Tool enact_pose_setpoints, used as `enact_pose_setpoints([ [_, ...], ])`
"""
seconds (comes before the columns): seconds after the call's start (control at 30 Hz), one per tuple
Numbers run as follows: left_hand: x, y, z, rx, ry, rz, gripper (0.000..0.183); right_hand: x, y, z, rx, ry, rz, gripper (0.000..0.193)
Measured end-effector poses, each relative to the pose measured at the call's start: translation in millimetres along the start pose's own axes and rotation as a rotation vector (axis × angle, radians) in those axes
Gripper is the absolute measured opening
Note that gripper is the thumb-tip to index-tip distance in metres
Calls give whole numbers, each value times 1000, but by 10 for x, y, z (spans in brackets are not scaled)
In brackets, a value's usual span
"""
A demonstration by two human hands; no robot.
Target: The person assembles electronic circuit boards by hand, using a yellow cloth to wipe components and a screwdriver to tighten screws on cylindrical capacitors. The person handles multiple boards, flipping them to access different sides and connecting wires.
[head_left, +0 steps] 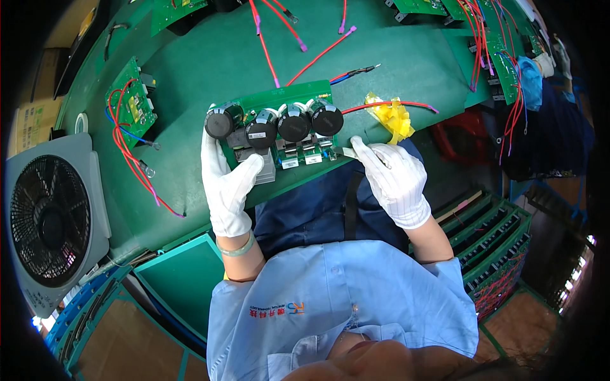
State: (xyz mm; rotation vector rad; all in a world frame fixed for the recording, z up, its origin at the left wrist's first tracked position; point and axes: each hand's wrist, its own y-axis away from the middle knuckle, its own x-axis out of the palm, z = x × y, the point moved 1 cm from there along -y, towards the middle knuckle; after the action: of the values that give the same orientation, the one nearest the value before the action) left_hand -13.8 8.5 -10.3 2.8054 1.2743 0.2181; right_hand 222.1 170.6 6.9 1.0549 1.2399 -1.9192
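My left hand (227,193), in a white glove, grips the left end of a green circuit board (279,97). Its fingers lie along the board's side and the thumb is over the grey heat sink (265,173). Several black cylindrical capacitors (294,122) stand in a row across the board. My gloved right hand (395,181) pinches a small thin pale strip with a dark tip (347,152) at the board's right front corner. The exact kind of this small tool cannot be made out. Red wires with purple ends (321,56) run from behind the board.
A crumpled yellow strip (395,120) lies right of the board on the green table mat (184,76). Another wired board (132,105) lies at the left, beside a grey fan (54,216). More boards (505,79) sit far right, near another person's blue-clad arm. A slotted green rack (492,238) stands right.
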Motion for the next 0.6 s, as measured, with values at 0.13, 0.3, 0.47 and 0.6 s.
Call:
enact_pose_setpoints([
  [0.13, 8, 16, -31, -37, -8, -12, 99, -21, 0, -14, 0, -30, 16, 53],
  [0.3, 18, 20, -48, -56, 2, -17, 99, -26, -67, -19, -28, -53, 11, 53],
  [0.47, 36, 16, -58, 24, -38, -9, 99, -2, -5, 14, 0, -39, 22, 54],
  [0.6, 48, 16, -64, 14, 5, -13, 99, 13, 29, 66, 43, -40, -30, 50],
])
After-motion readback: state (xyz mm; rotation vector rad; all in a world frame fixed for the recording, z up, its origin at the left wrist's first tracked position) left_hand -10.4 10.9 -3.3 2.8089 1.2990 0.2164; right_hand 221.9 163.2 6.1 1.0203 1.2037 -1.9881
